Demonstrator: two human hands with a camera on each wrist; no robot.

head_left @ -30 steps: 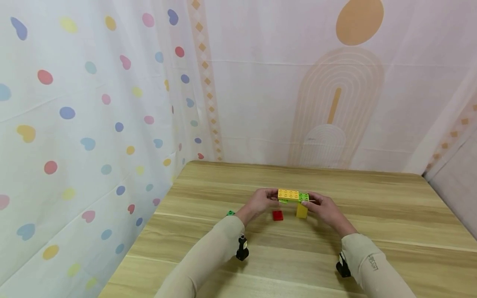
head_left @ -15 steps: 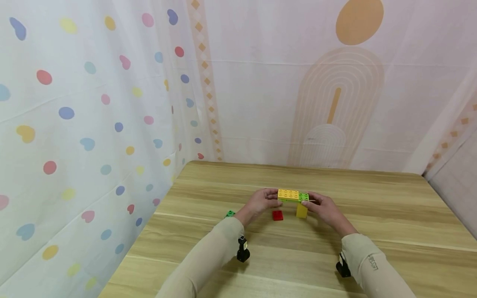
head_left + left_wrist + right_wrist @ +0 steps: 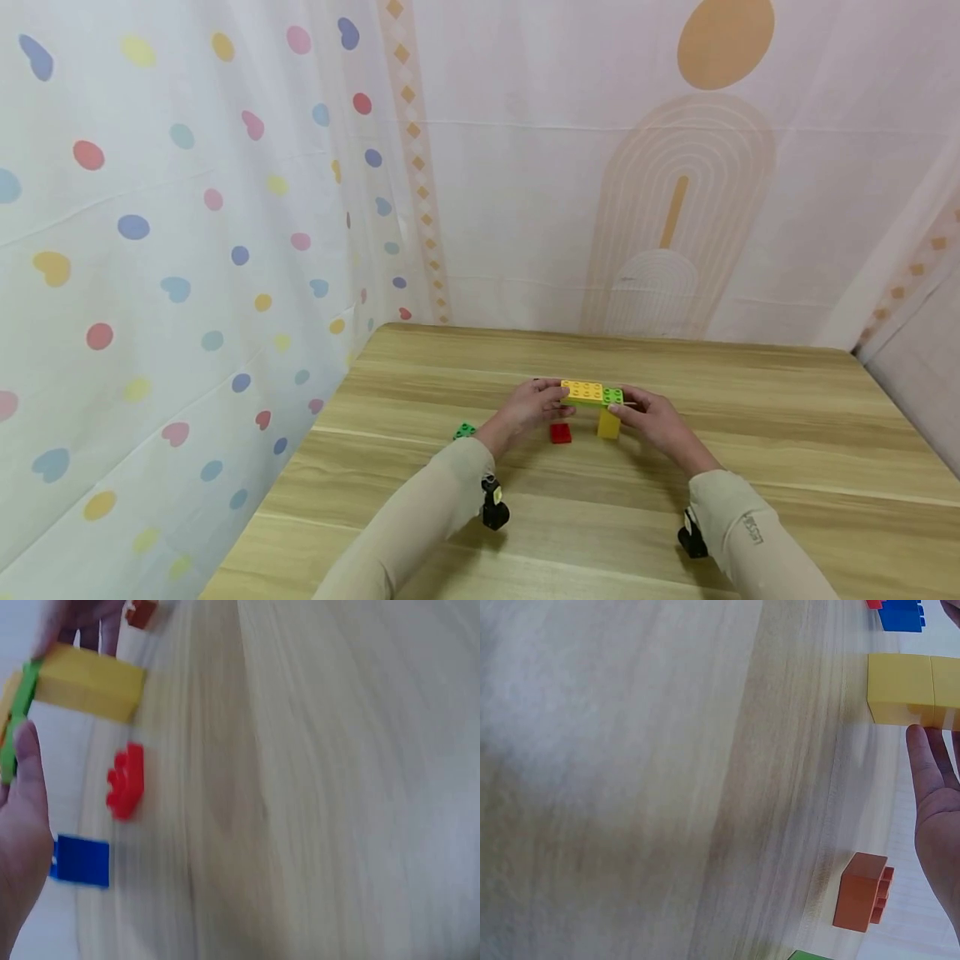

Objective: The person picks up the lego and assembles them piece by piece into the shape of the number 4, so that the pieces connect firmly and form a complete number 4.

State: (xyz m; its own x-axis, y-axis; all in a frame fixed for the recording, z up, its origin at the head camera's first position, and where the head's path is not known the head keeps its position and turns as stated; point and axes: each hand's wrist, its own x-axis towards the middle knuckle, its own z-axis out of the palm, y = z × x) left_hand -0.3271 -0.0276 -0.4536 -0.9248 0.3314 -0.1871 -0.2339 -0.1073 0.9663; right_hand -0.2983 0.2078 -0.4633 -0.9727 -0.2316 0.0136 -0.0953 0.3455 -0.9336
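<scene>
A flat-topped toy-brick build joins a long yellow brick (image 3: 582, 390) and a light green brick (image 3: 613, 395). Under its right end stands a yellow brick column (image 3: 608, 422), seen side-on in the left wrist view. My left hand (image 3: 525, 410) grips the build's left end, thumb at the yellow brick's front corner and fingers behind. My right hand (image 3: 657, 418) pinches the green end; its fingers (image 3: 922, 757) touch the yellow column in the right wrist view. A red brick (image 3: 560, 433) lies on the table below the build.
A green brick (image 3: 464, 431) lies beside my left wrist. The left wrist view has a blue brick (image 3: 82, 861) beyond the red one. In the right wrist view an orange-brown brick (image 3: 861, 892) stands on the wooden table (image 3: 585, 542). A patterned curtain hangs behind.
A light green piece under the yellow brick's left end has come up against it. My left thumb has moved up from below to the yellow brick's front. The right hand has stayed put.
</scene>
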